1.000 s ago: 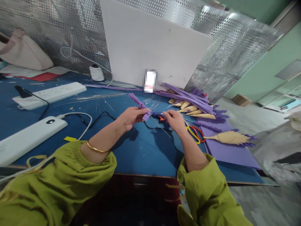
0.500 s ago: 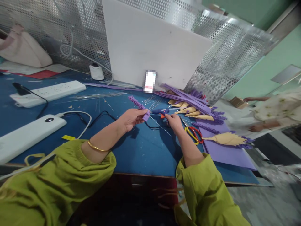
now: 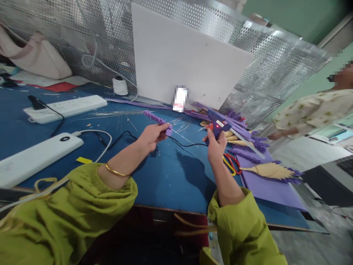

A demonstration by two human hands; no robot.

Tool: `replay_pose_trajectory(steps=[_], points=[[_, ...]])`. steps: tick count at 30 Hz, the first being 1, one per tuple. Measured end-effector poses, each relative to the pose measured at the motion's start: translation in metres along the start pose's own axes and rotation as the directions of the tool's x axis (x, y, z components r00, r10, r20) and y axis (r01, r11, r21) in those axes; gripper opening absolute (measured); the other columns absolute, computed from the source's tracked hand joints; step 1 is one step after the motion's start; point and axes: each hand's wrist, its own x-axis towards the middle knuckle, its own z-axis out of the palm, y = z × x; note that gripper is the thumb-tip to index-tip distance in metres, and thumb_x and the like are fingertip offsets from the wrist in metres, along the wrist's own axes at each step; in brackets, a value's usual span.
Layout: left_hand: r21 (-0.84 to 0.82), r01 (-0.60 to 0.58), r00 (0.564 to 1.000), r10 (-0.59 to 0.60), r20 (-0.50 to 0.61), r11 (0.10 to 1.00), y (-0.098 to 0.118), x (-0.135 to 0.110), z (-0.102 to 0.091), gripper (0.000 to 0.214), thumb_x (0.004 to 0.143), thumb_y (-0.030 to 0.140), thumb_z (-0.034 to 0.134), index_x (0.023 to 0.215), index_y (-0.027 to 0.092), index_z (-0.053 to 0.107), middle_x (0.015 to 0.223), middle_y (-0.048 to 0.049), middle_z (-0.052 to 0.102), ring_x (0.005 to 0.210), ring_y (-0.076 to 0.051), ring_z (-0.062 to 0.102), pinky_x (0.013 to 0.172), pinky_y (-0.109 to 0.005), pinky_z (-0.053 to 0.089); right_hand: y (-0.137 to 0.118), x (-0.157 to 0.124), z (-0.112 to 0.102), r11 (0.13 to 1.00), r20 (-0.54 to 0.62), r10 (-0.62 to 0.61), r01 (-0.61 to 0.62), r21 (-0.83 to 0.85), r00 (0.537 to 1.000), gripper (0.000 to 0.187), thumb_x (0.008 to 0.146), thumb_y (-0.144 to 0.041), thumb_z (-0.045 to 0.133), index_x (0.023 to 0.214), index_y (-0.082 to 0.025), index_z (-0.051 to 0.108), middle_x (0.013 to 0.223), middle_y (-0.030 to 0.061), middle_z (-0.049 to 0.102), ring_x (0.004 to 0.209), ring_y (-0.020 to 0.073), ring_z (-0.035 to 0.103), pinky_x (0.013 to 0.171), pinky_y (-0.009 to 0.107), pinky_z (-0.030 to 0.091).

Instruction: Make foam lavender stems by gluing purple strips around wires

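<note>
Between the fingers of my left hand point(image 3: 153, 137) is a purple paper flower stem point(image 3: 154, 117), its fringed tip pointing up and left and a flat purple strip end at the fingertips. My right hand point(image 3: 216, 141) is wrapped round the handle of a blue glue gun point(image 3: 218, 123) with an orange trigger. A small red light glows on the gun, and its black cord runs left across the table. Just right of that hand lie scissors point(image 3: 231, 164) with red and yellow handles, beside a tan-wrapped purple flower point(image 3: 268, 171) on purple paper sheets point(image 3: 264, 188).
A white power strip point(image 3: 67, 106) and a long white device point(image 3: 41, 158) lie on the left of the blue table point(image 3: 165, 184). A lit phone point(image 3: 180, 98) leans on the white board point(image 3: 187, 55). Purple strips and wrapped flowers pile at the right. Another person point(image 3: 317, 110) stands beyond.
My right hand has lifted the glue gun away from the stem, to the right, and turned it upward. My left hand still holds the stem. The other person has shifted and stands more upright in view.
</note>
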Motion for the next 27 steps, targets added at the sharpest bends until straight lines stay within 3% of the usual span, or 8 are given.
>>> replay_pose_trajectory(steps=[5, 10, 15, 19, 22, 27], points=[[-0.089, -0.041, 0.991, 0.029, -0.133, 0.995, 0.003, 0.004, -0.003, 0.009, 0.072, 0.021, 0.074, 0.072, 0.013, 0.070, 0.070, -0.0030, 0.068, 0.059, -0.010, 0.058, 0.055, -0.022, 0.044, -0.007, -0.010, 0.006, 0.985, 0.164, 0.160, -0.167, 0.030, 0.973, 0.025, 0.082, -0.041, 0.062, 0.088, -0.016, 0.064, 0.086, 0.0042, 0.071, 0.042, 0.0059, 0.049, 0.043, 0.023, 0.036], [-0.105, -0.087, 0.988, 0.071, -0.140, 0.991, 0.004, 0.005, -0.004, 0.011, 0.070, 0.022, 0.076, 0.072, 0.014, 0.069, 0.071, -0.0026, 0.067, 0.060, -0.010, 0.058, 0.056, -0.022, 0.044, -0.016, -0.025, 0.013, 0.994, 0.209, 0.033, -0.011, -0.106, 0.977, 0.024, 0.081, -0.039, 0.064, 0.092, -0.018, 0.065, 0.089, 0.0042, 0.070, 0.046, 0.0072, 0.051, 0.046, 0.024, 0.040], [-0.102, -0.099, 0.989, 0.086, -0.123, 0.990, 0.002, 0.004, -0.002, 0.015, 0.067, 0.024, 0.078, 0.075, 0.013, 0.071, 0.071, -0.0024, 0.067, 0.059, -0.009, 0.057, 0.055, -0.021, 0.043, -0.016, -0.042, 0.023, 0.990, 0.368, 0.068, -0.018, -0.137, 0.927, 0.027, 0.079, -0.044, 0.065, 0.080, -0.017, 0.063, 0.066, 0.0008, 0.063, 0.043, 0.0093, 0.049, 0.044, 0.025, 0.041], [-0.099, -0.107, 0.993, 0.101, -0.069, 0.989, 0.002, 0.001, -0.001, 0.019, 0.067, 0.025, 0.078, 0.080, 0.013, 0.073, 0.073, -0.0029, 0.068, 0.061, -0.009, 0.058, 0.055, -0.020, 0.043, -0.007, -0.051, 0.023, 0.979, 0.455, 0.042, 0.054, -0.197, 0.889, 0.022, 0.082, -0.040, 0.063, 0.086, -0.019, 0.062, 0.072, 0.0017, 0.064, 0.050, 0.0116, 0.055, 0.053, 0.027, 0.047], [-0.099, -0.109, 0.994, 0.106, -0.034, 0.989, 0.003, -0.001, -0.001, 0.020, 0.067, 0.027, 0.078, 0.082, 0.013, 0.073, 0.074, -0.0030, 0.069, 0.062, -0.009, 0.059, 0.055, -0.020, 0.043, -0.002, -0.053, 0.019, 0.948, 0.469, 0.001, 0.149, -0.282, 0.883, 0.022, 0.082, -0.041, 0.064, 0.090, -0.020, 0.062, 0.079, 0.0023, 0.065, 0.058, 0.0133, 0.057, 0.058, 0.027, 0.048], [-0.091, -0.114, 0.993, 0.114, -0.007, 0.989, 0.004, -0.004, 0.001, 0.019, 0.067, 0.027, 0.078, 0.081, 0.014, 0.073, 0.075, -0.0033, 0.069, 0.062, -0.009, 0.059, 0.055, -0.020, 0.044, -0.002, -0.052, 0.016, 0.895, 0.449, -0.042, 0.233, -0.379, 0.893, 0.023, 0.084, -0.044, 0.062, 0.088, -0.021, 0.061, 0.071, 0.0007, 0.061, 0.063, 0.0164, 0.057, 0.062, 0.028, 0.046]])
